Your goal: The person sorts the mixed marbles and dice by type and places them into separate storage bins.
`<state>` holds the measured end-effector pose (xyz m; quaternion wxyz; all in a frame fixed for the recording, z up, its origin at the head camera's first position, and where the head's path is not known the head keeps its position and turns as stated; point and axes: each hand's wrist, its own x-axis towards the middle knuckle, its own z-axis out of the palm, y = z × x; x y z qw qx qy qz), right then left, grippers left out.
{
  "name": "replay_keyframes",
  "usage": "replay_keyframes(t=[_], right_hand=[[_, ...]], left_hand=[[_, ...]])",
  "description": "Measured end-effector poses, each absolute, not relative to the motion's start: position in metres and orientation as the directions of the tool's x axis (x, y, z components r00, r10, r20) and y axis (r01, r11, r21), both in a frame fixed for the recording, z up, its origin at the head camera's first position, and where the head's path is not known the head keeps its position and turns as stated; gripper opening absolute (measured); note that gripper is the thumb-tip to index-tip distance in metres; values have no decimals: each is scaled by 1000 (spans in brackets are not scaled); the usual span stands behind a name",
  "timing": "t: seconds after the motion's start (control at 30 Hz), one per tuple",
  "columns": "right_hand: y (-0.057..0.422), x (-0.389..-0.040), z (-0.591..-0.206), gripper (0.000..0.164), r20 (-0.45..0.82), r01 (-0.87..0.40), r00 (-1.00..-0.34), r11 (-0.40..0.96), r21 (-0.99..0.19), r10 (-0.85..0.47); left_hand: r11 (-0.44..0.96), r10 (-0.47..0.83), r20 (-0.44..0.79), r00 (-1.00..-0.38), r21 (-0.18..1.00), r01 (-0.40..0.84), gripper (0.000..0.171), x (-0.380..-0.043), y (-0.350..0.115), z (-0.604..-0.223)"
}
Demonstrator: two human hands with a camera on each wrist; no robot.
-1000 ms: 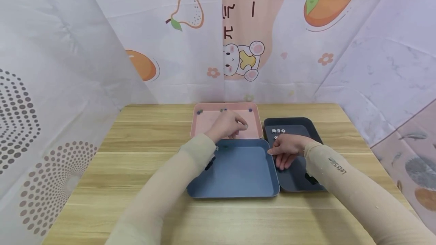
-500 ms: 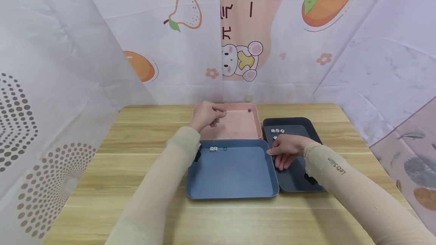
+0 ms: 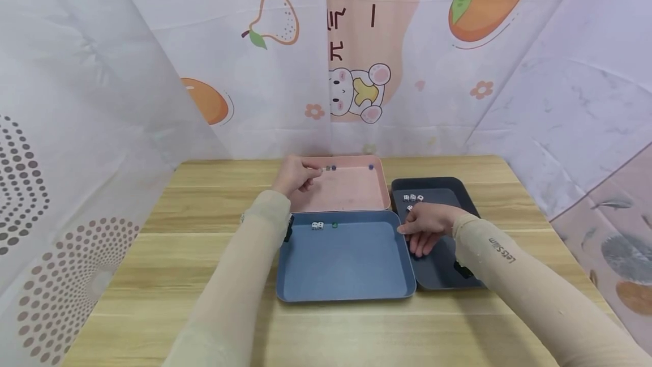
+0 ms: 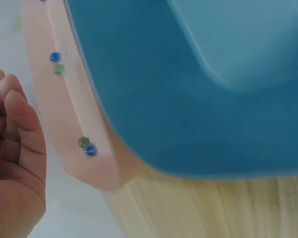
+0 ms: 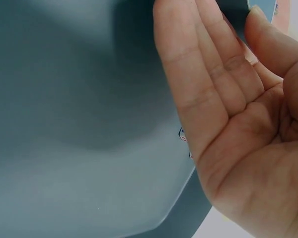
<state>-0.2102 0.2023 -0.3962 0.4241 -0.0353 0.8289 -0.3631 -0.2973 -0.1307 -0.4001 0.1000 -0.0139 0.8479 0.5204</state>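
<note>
My left hand [image 3: 296,176] hovers over the left side of the pink tray [image 3: 351,194], its fingers loosely bent and nothing visible in them. Past its fingertips lie a blue marble [image 3: 334,168] and a green marble [image 4: 58,69]. A second pair, one dark green marble [image 4: 84,142] and one blue marble [image 4: 90,149], shows in the left wrist view; in the head view the hand hides it. Fairly straight fingers of my right hand [image 3: 429,225] reach down into the dark tray [image 3: 442,268], thumb by the rim. Several white dice [image 3: 413,197] lie beyond that hand.
In front of the pink tray stands a blue tray [image 3: 346,265] with two white dice [image 3: 317,225] and a green marble [image 3: 334,225]. Another blue marble [image 3: 370,167] lies at the pink tray's back right. A printed curtain [image 3: 244,101] borders the wooden table [image 3: 214,197].
My left hand has moved left across the pink tray, uncovering the dice and green marble in the blue tray. The right hand has stayed in place.
</note>
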Motion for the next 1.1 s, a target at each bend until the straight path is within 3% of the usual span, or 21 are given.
replay_keyframes(t=[0.6,1.1], right_hand=[[201,-210,-395,30,-677,239,-644,746,-621,-357],[201,-208,-393,32,-678,246,-643,743,-623,-356]], left_hand=[[458,-58,-276,-959,847,-271,14,-302,-143,-415],[441,-26,-343,-939,839,-318,17,-294,-134,-414]])
